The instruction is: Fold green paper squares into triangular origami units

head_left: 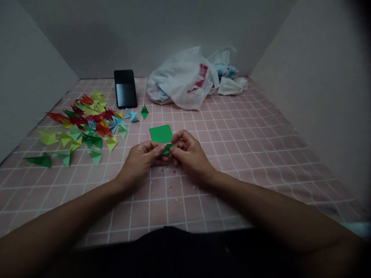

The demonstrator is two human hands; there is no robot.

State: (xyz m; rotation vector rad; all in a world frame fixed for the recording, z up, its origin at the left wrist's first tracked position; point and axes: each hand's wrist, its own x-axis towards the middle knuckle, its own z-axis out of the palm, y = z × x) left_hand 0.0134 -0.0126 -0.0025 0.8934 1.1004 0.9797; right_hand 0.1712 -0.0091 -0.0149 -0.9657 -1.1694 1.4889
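Between my two hands is a small piece of folded green paper [167, 150], pinched from both sides. My left hand [144, 156] grips its left end with thumb and fingers. On the other end, my right hand [187, 152] has its thumb and fingertips closed; these fingers hide part of the paper. Just beyond my hands lies a stack of square paper [160, 134], a green sheet on top and pink edges showing at the left. A small dark green folded paper piece [145, 112] stands farther back on the checked cloth.
Many folded paper cranes [92, 139] in red, yellow, green and blue spread over the left side. A dark phone [125, 89] leans upright behind them. White plastic bags [182, 79] lie at the back. A pink checked cloth [246, 154] covers the table, with walls on three sides.
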